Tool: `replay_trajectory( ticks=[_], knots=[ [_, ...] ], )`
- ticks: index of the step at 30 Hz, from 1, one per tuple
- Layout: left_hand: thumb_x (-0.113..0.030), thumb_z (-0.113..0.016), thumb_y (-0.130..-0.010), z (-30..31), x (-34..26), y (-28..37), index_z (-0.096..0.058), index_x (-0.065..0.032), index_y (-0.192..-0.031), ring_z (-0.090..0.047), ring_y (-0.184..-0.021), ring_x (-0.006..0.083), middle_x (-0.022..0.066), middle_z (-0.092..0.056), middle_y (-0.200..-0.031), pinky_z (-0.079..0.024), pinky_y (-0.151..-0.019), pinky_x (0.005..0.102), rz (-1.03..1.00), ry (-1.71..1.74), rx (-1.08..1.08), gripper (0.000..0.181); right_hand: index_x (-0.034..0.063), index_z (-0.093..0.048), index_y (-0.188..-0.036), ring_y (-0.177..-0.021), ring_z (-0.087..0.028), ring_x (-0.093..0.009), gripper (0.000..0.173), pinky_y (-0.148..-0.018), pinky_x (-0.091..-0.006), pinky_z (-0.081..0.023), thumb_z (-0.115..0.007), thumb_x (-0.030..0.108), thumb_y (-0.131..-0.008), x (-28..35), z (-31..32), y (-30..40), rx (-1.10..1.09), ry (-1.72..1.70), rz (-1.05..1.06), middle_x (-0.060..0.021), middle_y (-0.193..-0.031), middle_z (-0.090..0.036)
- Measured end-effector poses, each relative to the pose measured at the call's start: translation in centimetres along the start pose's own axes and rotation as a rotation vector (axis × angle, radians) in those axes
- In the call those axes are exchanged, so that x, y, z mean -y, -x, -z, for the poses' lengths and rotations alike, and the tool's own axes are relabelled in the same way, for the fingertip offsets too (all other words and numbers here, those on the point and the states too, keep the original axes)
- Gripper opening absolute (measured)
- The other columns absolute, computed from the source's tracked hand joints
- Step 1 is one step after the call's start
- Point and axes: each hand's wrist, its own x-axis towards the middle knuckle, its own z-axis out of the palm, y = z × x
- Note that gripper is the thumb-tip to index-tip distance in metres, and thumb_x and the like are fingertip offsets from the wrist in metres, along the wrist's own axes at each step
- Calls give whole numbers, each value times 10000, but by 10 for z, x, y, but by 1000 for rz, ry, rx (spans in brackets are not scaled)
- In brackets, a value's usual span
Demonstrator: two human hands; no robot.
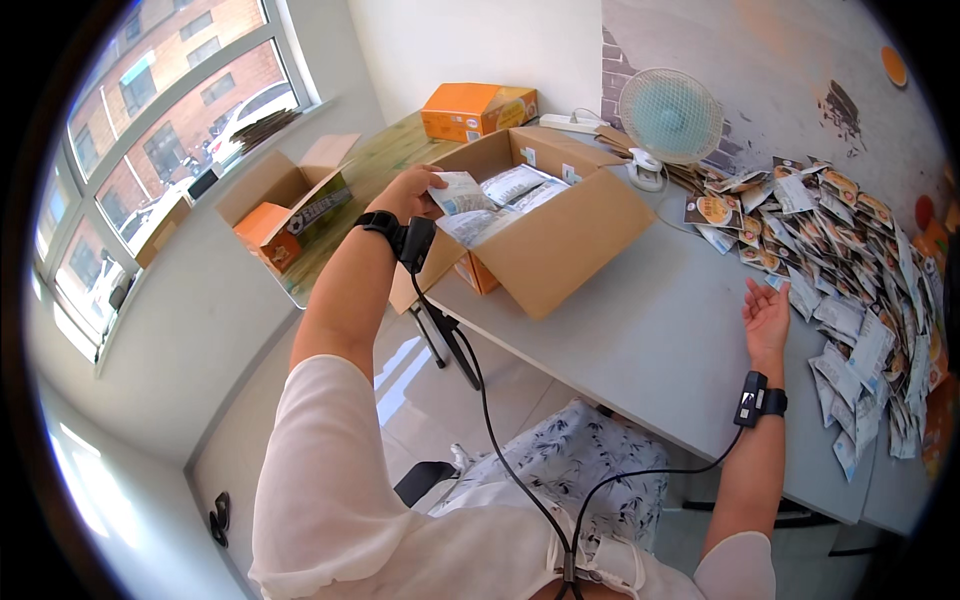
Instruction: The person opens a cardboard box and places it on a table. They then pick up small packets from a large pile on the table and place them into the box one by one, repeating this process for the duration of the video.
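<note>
My left hand is at the left edge of an open cardboard box and pinches a white sachet over its contents. More white sachets lie in rows inside the box. My right hand is held palm up over the grey table, fingers loosely apart, with nothing in it. Just beyond its fingertips spreads a large pile of printed sachets, some with their white backs up and others showing dark fronts with a food picture.
A small fan stands behind the box, near a white power strip. An orange carton is at the back; an open carton holding an orange box stands left. Black cables run from both wrist devices. The grey table has a near edge before my body.
</note>
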Motion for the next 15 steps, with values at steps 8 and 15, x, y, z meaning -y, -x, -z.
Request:
replay_trajectory(
  ticks=[8, 15],
  knots=[
    [66, -555, -779, 9, 11, -40, -497, -21, -1099, -589, -918, 395, 194, -549, -1030, -513, -694, 567, 16, -148, -56, 336, 99, -556, -810, -730, -595, -133, 424, -600, -229, -470, -470, 505, -893, 0, 1, -1, 7, -9, 9, -114, -985, -641],
    [-27, -622, -733, 14, 7, -63, -597, 36, -969, -637, -782, 357, 208, -620, -908, -503, -601, 504, 124, -722, -150, 246, 98, -550, -804, -727, -592, -129, 427, -605, -228, -468, -459, 505, -899, -2, 0, -2, 33, 2, 16, -113, -980, -641]
  ],
)
